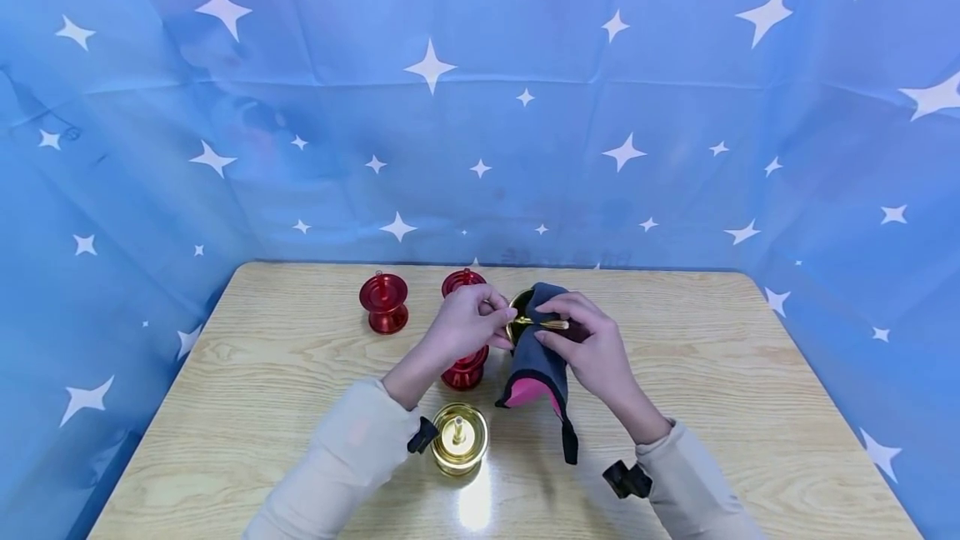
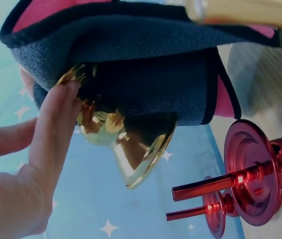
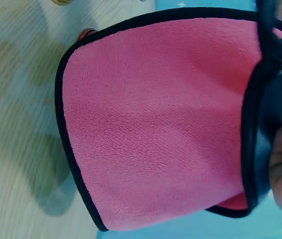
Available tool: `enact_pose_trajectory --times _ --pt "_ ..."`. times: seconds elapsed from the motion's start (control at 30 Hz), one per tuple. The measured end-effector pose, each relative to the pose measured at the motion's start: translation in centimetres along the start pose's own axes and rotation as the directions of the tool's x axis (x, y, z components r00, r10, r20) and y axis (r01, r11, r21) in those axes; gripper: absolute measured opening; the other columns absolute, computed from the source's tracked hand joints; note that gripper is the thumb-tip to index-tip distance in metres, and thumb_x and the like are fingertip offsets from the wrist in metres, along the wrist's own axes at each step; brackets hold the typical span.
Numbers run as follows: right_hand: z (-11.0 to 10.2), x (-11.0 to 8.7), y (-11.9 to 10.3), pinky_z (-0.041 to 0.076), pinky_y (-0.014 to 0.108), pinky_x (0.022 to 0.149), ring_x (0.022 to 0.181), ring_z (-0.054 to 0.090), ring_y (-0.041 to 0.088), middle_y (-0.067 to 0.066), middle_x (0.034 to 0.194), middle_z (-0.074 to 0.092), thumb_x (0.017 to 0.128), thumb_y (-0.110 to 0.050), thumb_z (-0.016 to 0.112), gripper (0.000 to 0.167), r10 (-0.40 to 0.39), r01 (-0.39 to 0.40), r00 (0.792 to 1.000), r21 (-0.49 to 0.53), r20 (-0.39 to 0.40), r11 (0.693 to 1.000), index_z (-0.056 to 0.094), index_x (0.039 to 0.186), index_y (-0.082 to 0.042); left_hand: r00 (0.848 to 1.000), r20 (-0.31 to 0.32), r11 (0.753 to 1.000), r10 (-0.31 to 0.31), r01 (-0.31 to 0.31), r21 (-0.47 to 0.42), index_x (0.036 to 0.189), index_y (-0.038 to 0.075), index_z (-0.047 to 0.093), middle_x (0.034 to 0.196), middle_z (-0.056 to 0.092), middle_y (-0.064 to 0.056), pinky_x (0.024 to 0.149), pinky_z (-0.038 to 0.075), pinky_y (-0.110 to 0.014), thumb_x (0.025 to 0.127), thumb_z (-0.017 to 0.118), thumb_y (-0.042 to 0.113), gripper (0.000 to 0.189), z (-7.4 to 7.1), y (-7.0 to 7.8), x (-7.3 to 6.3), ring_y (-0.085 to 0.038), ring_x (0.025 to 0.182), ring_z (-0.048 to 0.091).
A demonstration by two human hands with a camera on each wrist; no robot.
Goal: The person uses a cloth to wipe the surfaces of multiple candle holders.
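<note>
A shiny gold candle holder (image 2: pixel 136 149) with a flared foot is held tilted above the table between both hands. My left hand (image 1: pixel 472 323) pinches it at the rim with thumb and fingertips. A cleaning cloth (image 1: pixel 542 357), grey on one face and pink on the other with black edging, is draped over the holder and hangs down toward the table's front. My right hand (image 1: pixel 588 340) grips this cloth against the holder, thumb below and fingers above. In the right wrist view the cloth's pink face (image 3: pixel 155 119) hides the holder and most of that hand.
Another gold candle holder (image 1: pixel 459 440) stands on the wooden table (image 1: pixel 277 423), beside the left sleeve. One red candle holder (image 1: pixel 385 302) stands at the back left; two more red ones are partly covered by the left hand. A blue star-patterned curtain (image 1: pixel 480 123) hangs behind.
</note>
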State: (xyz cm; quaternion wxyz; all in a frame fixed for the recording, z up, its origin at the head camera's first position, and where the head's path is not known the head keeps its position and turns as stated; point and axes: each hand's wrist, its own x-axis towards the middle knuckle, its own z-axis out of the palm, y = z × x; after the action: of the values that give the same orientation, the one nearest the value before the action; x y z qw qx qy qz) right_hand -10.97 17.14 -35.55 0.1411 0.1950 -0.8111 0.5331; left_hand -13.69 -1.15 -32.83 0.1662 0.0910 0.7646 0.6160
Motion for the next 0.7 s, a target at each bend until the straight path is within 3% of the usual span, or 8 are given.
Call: enact_pose_trajectory --times 0.17,0.3,0.53,0.7 --pt "-1.0 0.2 -0.3 0.049 0.02 0.06 0.072 0.053 0.013 0.005 0.096 0.059 0.077 0.003 0.069 0.025 0.009 -0.009 1.0 -0.013 0.013 1.0 0.067 0.101 -0.005 0.997 -0.079 0.994 0.018 -0.009 0.111 0.082 -0.001 0.06 0.062 0.059 -0.01 0.049 0.051 -0.026 0.089 0.059 0.008 0.011 -0.1 0.2 -0.1 -0.017 0.052 0.063" --pt "-2.1 0.3 -0.7 0.052 0.02 0.066 0.08 0.056 0.014 0.007 0.097 0.06 0.078 0.005 0.068 0.024 0.005 -0.005 1.0 0.016 0.017 1.0 0.067 0.1 -0.002 0.994 -0.102 0.993 0.023 -0.011 0.12 0.084 -0.002 0.059 0.067 0.061 -0.009 0.047 0.05 -0.025 0.089 0.059 0.007 0.01 -0.4 -0.1 0.1 -0.016 0.052 0.063" --pt "-4.0 0.6 -0.9 0.05 0.018 0.073 0.084 0.057 0.011 0.007 0.099 0.059 0.078 0.006 0.068 0.024 0.015 -0.014 0.999 0.02 -0.03 1.0 0.067 0.101 0.0 0.999 -0.052 0.998 0.013 -0.016 -0.059 0.098 -0.006 0.054 0.077 0.056 -0.014 0.062 0.055 -0.037 0.094 0.05 0.005 0.012 -1.4 -0.3 0.5 -0.025 0.062 0.064" --pt "-3.1 0.7 -0.8 0.05 0.019 0.074 0.087 0.057 0.012 0.01 0.103 0.059 0.076 0.007 0.069 0.032 -0.015 0.015 1.0 0.034 0.017 0.999 0.065 0.107 0.001 0.999 0.019 0.997 0.028 -0.027 -0.066 0.101 -0.007 0.054 0.079 0.055 -0.015 0.062 0.055 -0.039 0.094 0.047 0.004 0.014 -1.0 0.2 0.4 -0.022 0.06 0.062"
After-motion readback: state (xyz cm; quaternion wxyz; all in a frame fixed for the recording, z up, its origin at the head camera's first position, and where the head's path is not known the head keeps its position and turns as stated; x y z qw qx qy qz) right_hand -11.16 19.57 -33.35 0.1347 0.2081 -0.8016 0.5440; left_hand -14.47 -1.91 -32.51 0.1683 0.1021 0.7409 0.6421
